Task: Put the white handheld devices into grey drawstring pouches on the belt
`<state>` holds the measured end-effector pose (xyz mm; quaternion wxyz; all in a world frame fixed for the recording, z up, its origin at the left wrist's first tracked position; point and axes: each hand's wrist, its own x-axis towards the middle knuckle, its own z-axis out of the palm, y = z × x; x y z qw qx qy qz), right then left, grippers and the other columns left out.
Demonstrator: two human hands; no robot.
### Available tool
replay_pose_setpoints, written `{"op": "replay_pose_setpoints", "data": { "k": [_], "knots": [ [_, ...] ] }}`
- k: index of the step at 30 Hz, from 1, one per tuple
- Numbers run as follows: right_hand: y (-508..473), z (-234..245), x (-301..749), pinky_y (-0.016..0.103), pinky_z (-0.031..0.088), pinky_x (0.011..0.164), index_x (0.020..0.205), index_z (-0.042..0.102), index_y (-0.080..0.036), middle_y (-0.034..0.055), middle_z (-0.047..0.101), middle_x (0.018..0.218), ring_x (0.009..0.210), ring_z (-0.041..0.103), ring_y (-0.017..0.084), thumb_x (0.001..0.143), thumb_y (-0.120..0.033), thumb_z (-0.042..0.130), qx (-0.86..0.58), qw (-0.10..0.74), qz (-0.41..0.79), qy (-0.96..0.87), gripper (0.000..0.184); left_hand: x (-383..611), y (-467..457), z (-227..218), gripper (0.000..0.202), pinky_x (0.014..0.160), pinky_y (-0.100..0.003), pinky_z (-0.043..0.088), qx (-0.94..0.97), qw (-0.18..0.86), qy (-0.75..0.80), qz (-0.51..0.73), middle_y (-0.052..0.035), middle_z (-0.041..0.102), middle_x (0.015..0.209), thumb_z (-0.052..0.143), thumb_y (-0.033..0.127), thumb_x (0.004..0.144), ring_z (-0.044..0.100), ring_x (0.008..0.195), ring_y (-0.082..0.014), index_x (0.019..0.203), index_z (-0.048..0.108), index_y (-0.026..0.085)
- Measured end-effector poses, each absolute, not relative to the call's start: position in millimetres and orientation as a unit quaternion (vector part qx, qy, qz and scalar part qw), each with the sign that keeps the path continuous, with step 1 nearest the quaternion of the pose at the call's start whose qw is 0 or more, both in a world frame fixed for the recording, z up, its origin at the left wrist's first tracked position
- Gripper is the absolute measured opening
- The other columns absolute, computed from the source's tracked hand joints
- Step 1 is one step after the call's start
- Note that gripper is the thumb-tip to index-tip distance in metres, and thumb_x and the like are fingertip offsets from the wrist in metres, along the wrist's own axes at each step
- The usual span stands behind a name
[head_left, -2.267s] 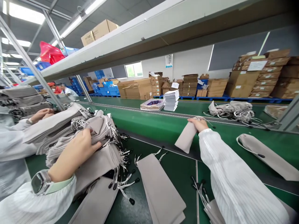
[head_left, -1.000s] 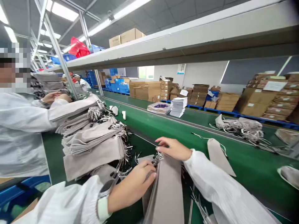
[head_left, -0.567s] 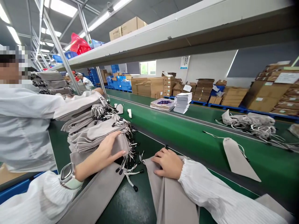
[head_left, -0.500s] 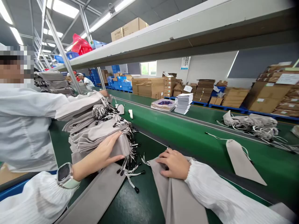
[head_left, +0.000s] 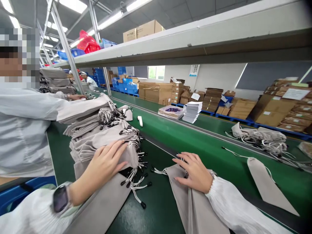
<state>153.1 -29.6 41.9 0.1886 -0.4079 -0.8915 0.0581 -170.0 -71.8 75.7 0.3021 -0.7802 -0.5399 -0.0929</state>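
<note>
Our right hand lies flat, fingers spread, grip released, on the flat grey pouches near the counter's front edge. Our left hand rests open on the tall pouch stack just beside. A lone pouch lies on the green conveyor belt beyond.

white paper stack beside patterned tray | cardboard boxes behind | red crate on shelf
</note>
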Motion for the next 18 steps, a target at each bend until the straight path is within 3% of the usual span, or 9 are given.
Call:
{"op": "replay_pose_setpoints", "data": {
  "k": [3,5,8,11,14,18],
  "knots": [
    [-34,54,127,0.036,0.031,0.09,0.118,0.042,-0.027,0.0048,0.05,0.113,0.105,0.044,0.02,0.068,-0.048,0.051,-0.404,0.235,0.193,-0.863,0.055,-194,-71,91,0.047,0.09,-0.042,0.024,-0.757,0.326,-0.56,-0.077,-0.0139,0.031,0.129,0.033,0.036,0.085,0.026,0.119,-0.029,0.126,0.027,0.014],
    [-32,59,95,0.034,0.034,0.09,0.124,0.033,-0.025,0.005,0.049,0.115,0.105,0.045,0.02,0.063,-0.053,0.055,-0.387,0.222,0.284,-0.849,0.071,-208,-63,98,0.048,0.088,-0.04,0.028,-0.746,0.32,-0.583,-0.039,-0.0169,0.04,0.121,0.034,0.039,0.084,0.034,0.113,-0.0298,0.12,0.033,0.008],
    [-19,59,36,0.037,0.034,0.09,0.129,0.024,-0.021,0.0089,0.048,0.117,0.107,0.045,0.024,0.052,-0.056,0.061,-0.389,0.189,0.371,-0.822,0.092,-214,-52,102,0.038,0.077,-0.039,0.035,-0.735,0.325,-0.594,0.023,-0.0159,0.053,0.101,0.036,0.033,0.082,0.047,0.097,-0.0307,0.11,0.043,0.008],
    [0,51,-17,0.037,0.036,0.088,0.125,0.029,-0.02,0.0095,0.048,0.117,0.105,0.046,0.025,0.047,-0.055,0.064,-0.429,0.218,0.419,-0.77,0.093,-207,-49,110,0.028,0.065,-0.036,0.038,-0.743,0.331,-0.578,0.067,-0.0123,0.057,0.083,0.036,0.018,0.08,0.055,0.077,-0.0278,0.104,0.046,0.01],
    [14,44,-42,0.036,0.037,0.087,0.121,0.033,-0.022,0.0071,0.049,0.115,0.104,0.047,0.025,0.043,-0.052,0.068,-0.46,0.261,0.433,-0.73,0.09,-202,-54,132,0.02,0.053,-0.03,0.035,-0.734,0.333,-0.585,0.087,-0.0078,0.055,0.071,0.032,0.018,0.082,0.055,0.064,-0.0238,0.091,0.049,0.012],
    [20,46,-32,0.036,0.039,0.085,0.11,0.047,-0.02,0.0049,0.053,0.109,0.1,0.05,0.024,0.042,-0.046,0.071,-0.452,0.24,0.449,-0.732,0.077,-209,-60,156,0.033,0.057,-0.027,0.035,-0.686,0.353,-0.636,-0.017,-0.0051,0.052,0.081,0.019,0.028,0.088,0.052,0.077,-0.0226,0.097,0.047,0.012]
  ]
}}
